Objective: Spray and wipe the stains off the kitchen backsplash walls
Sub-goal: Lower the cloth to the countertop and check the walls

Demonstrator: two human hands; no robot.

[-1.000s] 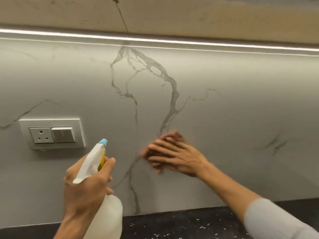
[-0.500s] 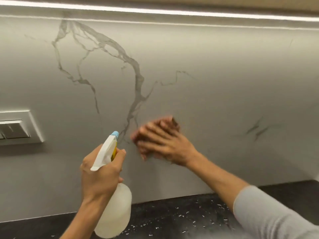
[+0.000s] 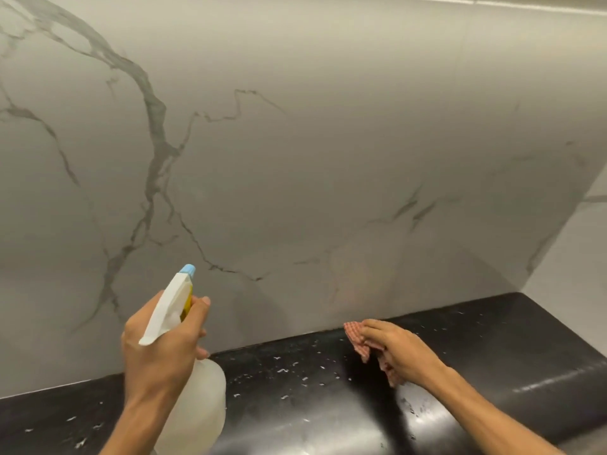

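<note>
Left hand (image 3: 157,349), its grip closed around the spray bottle (image 3: 187,382), nozzle toward the marble backsplash (image 3: 312,159) ahead. Right hand (image 3: 402,354), grip clutching a red checked cloth (image 3: 359,338), low beside the backsplash base over the black counter (image 3: 492,339).

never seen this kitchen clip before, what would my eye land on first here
The dark grey veins branching across the pale backsplash at upper left. Next, the spray bottle raised in the left hand at lower centre-left, nozzle towards the wall. Then the right hand bunching a red checked cloth above the black counter.
</note>
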